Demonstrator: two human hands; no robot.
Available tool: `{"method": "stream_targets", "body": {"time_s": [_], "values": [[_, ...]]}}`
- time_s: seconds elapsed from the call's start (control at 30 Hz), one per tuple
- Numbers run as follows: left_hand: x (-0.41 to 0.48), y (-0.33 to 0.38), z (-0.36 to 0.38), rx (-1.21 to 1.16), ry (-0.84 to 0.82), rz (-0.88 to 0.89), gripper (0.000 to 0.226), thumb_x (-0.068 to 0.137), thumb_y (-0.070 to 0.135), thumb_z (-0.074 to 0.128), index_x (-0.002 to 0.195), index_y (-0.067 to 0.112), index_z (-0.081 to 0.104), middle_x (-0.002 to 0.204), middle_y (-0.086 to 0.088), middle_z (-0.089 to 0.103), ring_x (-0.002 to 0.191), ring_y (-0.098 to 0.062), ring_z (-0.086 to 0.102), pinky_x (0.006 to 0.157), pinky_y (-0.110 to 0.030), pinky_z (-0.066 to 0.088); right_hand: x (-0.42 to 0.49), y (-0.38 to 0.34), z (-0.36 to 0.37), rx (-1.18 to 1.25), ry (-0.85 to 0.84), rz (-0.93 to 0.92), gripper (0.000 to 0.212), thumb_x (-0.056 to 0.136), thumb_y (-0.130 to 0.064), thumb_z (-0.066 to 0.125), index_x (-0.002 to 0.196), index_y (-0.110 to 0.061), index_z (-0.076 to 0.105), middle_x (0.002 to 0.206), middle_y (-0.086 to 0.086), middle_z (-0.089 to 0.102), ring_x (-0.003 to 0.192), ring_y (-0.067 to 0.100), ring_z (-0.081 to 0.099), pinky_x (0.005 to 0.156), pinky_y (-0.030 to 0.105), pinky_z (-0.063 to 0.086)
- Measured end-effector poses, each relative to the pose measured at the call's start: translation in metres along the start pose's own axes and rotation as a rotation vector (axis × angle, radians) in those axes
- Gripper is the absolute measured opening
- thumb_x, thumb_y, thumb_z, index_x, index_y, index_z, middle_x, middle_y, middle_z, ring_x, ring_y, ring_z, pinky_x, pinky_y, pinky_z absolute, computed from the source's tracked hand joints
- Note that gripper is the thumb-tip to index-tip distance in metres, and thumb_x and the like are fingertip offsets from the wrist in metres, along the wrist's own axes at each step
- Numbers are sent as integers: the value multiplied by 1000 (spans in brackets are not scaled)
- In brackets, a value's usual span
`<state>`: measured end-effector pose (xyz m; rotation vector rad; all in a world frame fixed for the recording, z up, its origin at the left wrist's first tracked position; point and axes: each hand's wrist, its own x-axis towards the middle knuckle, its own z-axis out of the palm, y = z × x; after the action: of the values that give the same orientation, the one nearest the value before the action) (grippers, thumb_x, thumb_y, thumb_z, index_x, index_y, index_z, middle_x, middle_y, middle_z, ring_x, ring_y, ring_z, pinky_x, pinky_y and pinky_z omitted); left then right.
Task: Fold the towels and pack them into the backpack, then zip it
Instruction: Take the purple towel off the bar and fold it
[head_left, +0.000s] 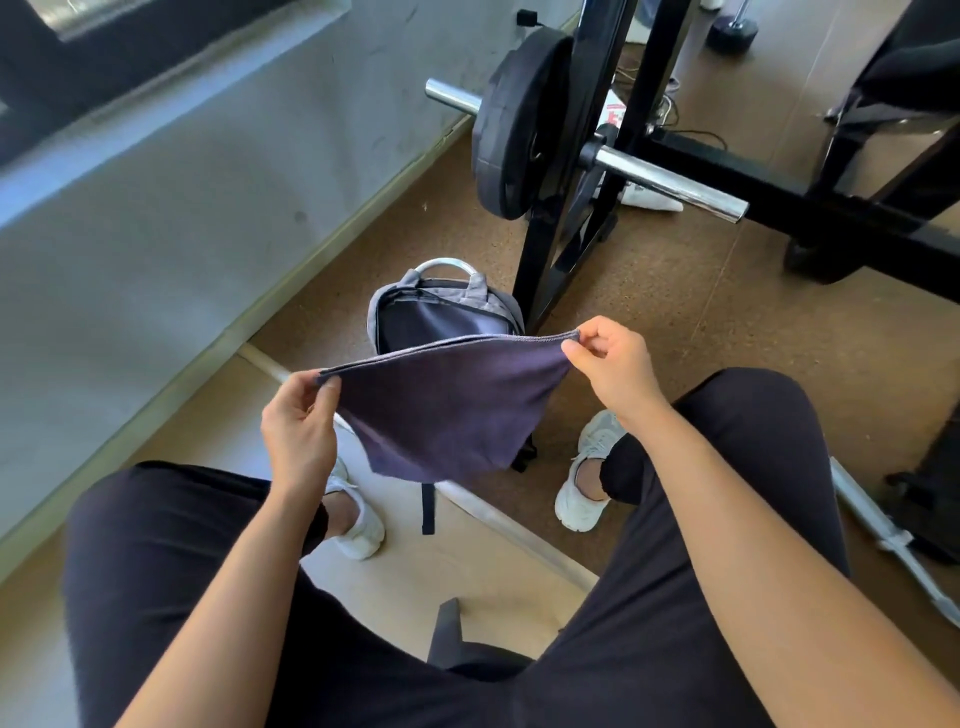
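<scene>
My left hand (298, 426) pinched one top corner of a dark purple-navy cloth towel (452, 405), thumb and fingers closed on the doubled edge. My right hand (610, 364) pinched the opposite top corner the same way, fingertips shut on the fabric. Towel was held in the air between my knees, top edge pulled fairly taut and slanting up toward the right hand. Two layers showed along that top edge, so it hung folded over. Below the edge the cloth sagged into a rough triangle, lower tip pointing down, surface matte, with few wrinkles.

Behind the towel, on the floor, a grey fabric backpack (441, 306) lay with its main compartment unzipped and gaping, dark lining visible, pale loop handle at the far end. The towel covered its near part; a dark strap trailed out below.

I sat with dark trousers on, white sneakers (587, 478) planted either side of the bag. Brown speckled floor (675, 322) underneath. Beyond the bag stood a black steel rack (561, 239) carrying a chrome barbell (670, 184) with a black weight plate (519, 124).
</scene>
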<state>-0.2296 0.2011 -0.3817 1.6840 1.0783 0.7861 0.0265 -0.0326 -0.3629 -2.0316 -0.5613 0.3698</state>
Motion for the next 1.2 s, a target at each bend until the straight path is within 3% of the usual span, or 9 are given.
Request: {"method": "stream_targets", "body": {"time_s": [0.17,0.3,0.43,0.57,0.67,0.7,0.83,1.1,1.2], "values": [[1,-11,-8,260,-512,-107,12,86,31,69,81,19,71,69,-7,68,69,-20,58,72,-39,50,-12,-2,-10,-182,-594,156,7,91,-11,70,86,-9,65,68,2,65,68,15,66,67,36,62],[-3,6,-1,80,-34,101,7,100,13,61,94,16,65,79,11,64,75,-9,57,77,-34,47,-4,6,5,-54,-64,99,18,91,-9,68,79,-20,60,78,10,70,74,21,74,70,41,64],[-6,19,3,32,-35,148,11,102,12,56,96,19,62,79,7,62,75,-12,56,75,-36,46,-15,11,20,-280,-572,134,10,87,-13,74,82,-18,67,82,8,73,81,25,73,71,40,63],[-10,23,4,-12,-16,127,11,103,13,55,97,19,62,83,8,64,78,-12,58,76,-33,47,-9,10,24,-209,-95,82,11,89,-12,70,82,-17,63,76,5,68,73,21,68,66,30,56],[-11,26,4,4,-8,133,13,103,11,55,98,19,64,87,12,66,82,-4,60,80,-26,47,-22,10,28,-333,-718,203,4,92,-11,69,93,-15,67,88,8,73,83,22,75,66,29,60],[-11,27,3,9,0,139,13,102,11,55,98,19,64,87,11,66,81,-3,60,80,-25,47,-27,11,31,-368,-787,216,4,93,-12,69,95,-15,68,90,9,74,85,22,75,67,28,61],[-10,28,2,-11,44,131,10,103,12,56,95,16,61,81,11,62,74,3,56,73,-20,46,-21,15,40,-247,-415,197,4,93,-15,68,92,-18,66,85,6,74,80,15,75,74,36,64],[-5,22,0,64,133,61,11,103,18,57,94,12,62,75,10,55,64,5,51,63,-12,39,-12,15,39,-123,-170,164,14,91,-20,68,82,-11,61,69,7,63,68,19,55,66,32,47],[-5,18,0,140,148,-38,23,100,26,61,83,11,58,67,9,49,58,-3,47,59,-22,37,-10,11,36,53,-86,205,16,92,-14,66,79,-13,58,69,8,61,67,19,59,63,38,57]]}}
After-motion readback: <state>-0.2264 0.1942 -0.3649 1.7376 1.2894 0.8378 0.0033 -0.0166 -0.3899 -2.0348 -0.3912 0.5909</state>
